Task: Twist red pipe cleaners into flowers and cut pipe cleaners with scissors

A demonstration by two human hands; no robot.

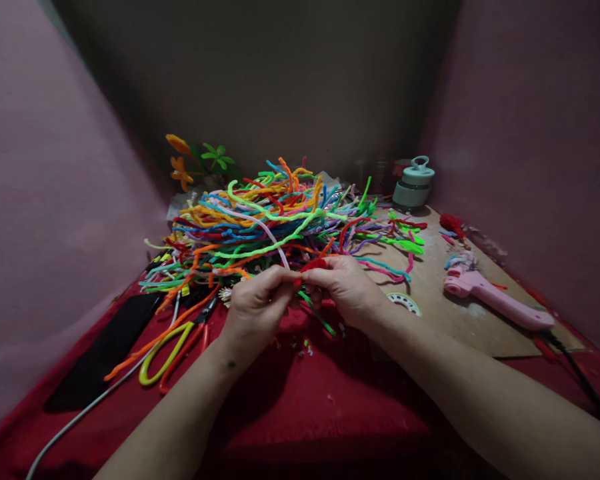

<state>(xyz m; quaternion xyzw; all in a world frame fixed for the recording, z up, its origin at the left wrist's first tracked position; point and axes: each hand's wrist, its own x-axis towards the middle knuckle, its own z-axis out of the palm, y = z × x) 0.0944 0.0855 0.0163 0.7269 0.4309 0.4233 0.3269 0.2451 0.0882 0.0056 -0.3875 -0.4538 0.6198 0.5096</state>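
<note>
Both hands meet in front of a big heap of many-coloured pipe cleaners (260, 220). A small bent piece of red pipe cleaner (313, 265) is pinched between them. My left hand (260, 303) is closed, thumb and forefinger on the lower left end of the red piece. My right hand (353, 287) is closed around its other side, with some fingers hidden behind. Just below the hands, a green pipe cleaner end (320, 317) pokes out. What the fingers cover of the red piece cannot be seen.
Scissors (167, 353) with yellow and orange handles, a white cable (100, 393) and a flat black object (105, 350) lie left. On the right, a board (473, 333) bears a pink corded hand tool (500, 300). A mint lidded jar (413, 187) and pipe-cleaner flowers (181, 173) stand behind.
</note>
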